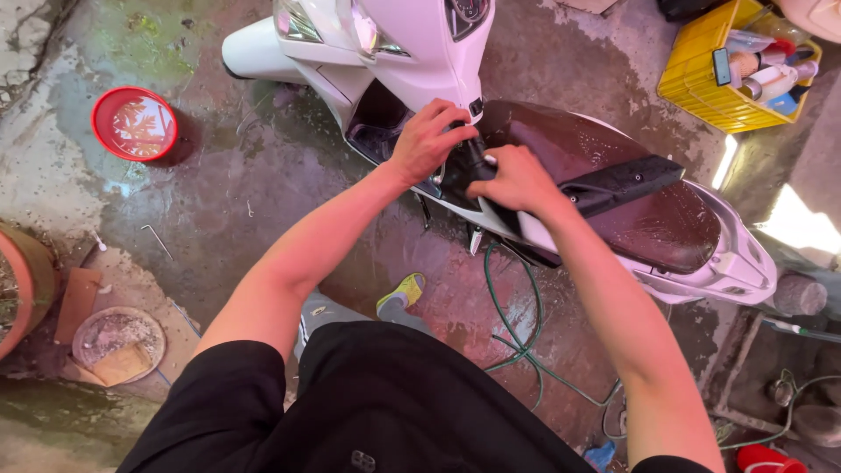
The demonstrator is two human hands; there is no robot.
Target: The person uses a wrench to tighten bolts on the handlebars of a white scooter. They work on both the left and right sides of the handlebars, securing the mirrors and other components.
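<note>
Showing: 2 bare hands at work on a white scooter standing on a wet concrete floor, seen from the head camera.
Left hand: fingers curled down over the dark panel just below the scooter's front body; whether they grip anything cannot be told.
Right hand: closed in a loose fist at the front edge of the seat, thumb side touching a small black part between the 2 hands.
Black part: sits at the junction of seat and front body, partly hidden by both hands; its shape is unclear.
Seat: dark brown, wet, glossy, with a black strap-like piece lying across it.
Hose: green, looping on the floor under the scooter.
Basin: red, round, holding water, well apart to the left.
Crate: yellow, holding bottles, beyond the seat.
Sandal: yellow-green, on the person's foot near the hose.
</note>
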